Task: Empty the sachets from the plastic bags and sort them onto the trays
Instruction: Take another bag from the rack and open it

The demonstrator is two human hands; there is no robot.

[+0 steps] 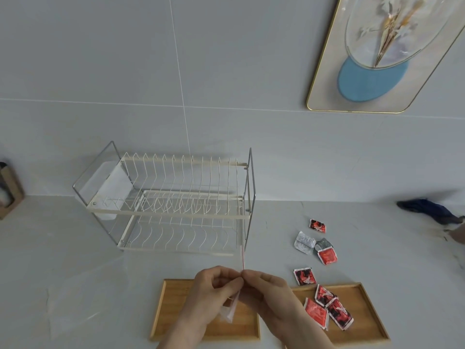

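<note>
1. Two hands meet above the near edge of the left tray: our left hand and right hand each pinch the mouth of a small clear plastic bag, fingertips together at its red seal strip, which stands up thinly between them.
2. We judge the step in hand to be opening this bag; it hangs below the fingers over the left tray, and we cannot tell what it holds.
3. Next, we think the move calls for parting the seal, tipping the bag so the contents drop, then sorting them by kind.
4. Three sachets lie on the right tray: one plain red and two red-and-black, one overlapping the tray's far rim, the other nearer us.
5. Five more sit on the counter beyond that tray: red-and-black ones at and, a white one, a grey one, and a red one, the last three touching.
6. One wire dish rack stands behind, with an empty clear bag lying at left.
</note>
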